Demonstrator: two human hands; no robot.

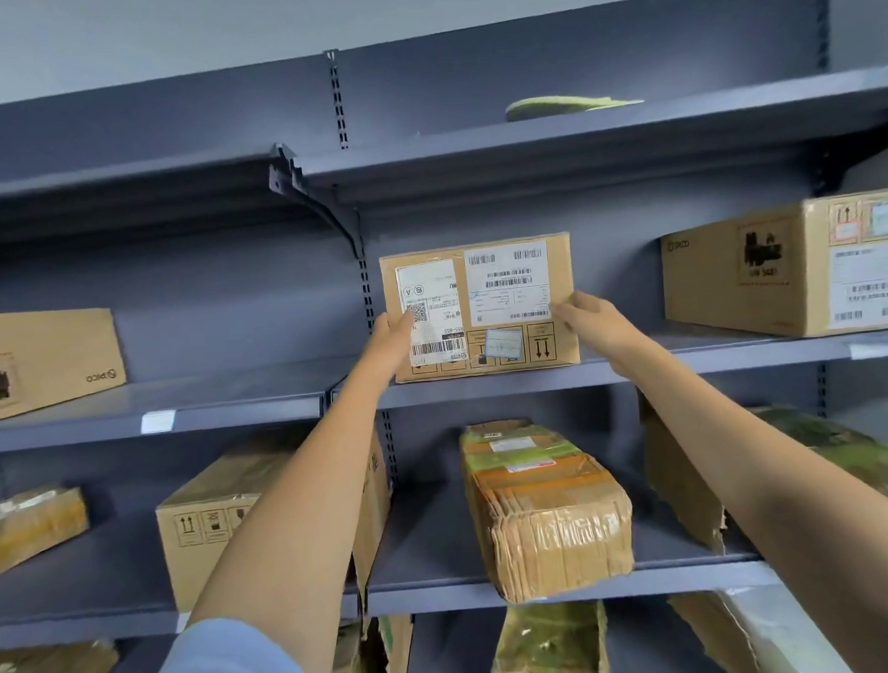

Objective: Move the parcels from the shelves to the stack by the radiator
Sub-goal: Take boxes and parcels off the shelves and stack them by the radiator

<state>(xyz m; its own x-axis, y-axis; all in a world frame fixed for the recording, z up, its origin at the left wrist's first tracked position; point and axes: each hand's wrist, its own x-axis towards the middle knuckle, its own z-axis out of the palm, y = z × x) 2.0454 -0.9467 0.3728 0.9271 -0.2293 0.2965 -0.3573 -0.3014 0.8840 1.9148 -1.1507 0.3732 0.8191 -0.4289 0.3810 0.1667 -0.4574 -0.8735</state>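
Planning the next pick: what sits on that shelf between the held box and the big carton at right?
Nothing: the head view shows bare shelf between the box and the carton.

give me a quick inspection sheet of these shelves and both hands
surface: grey metal shelves, several tiers, white tag on one edge.
job's things: labelled parcel upright on the middle shelf; other cardboard parcels beside and below it, including a taped bundle.
clutter: flat green item on the top shelf.
hands: left hand grips the labelled parcel's left edge; right hand grips its right edge.
cables: nothing seen.
surroundings: grey wall above; radiator and stack not in view.
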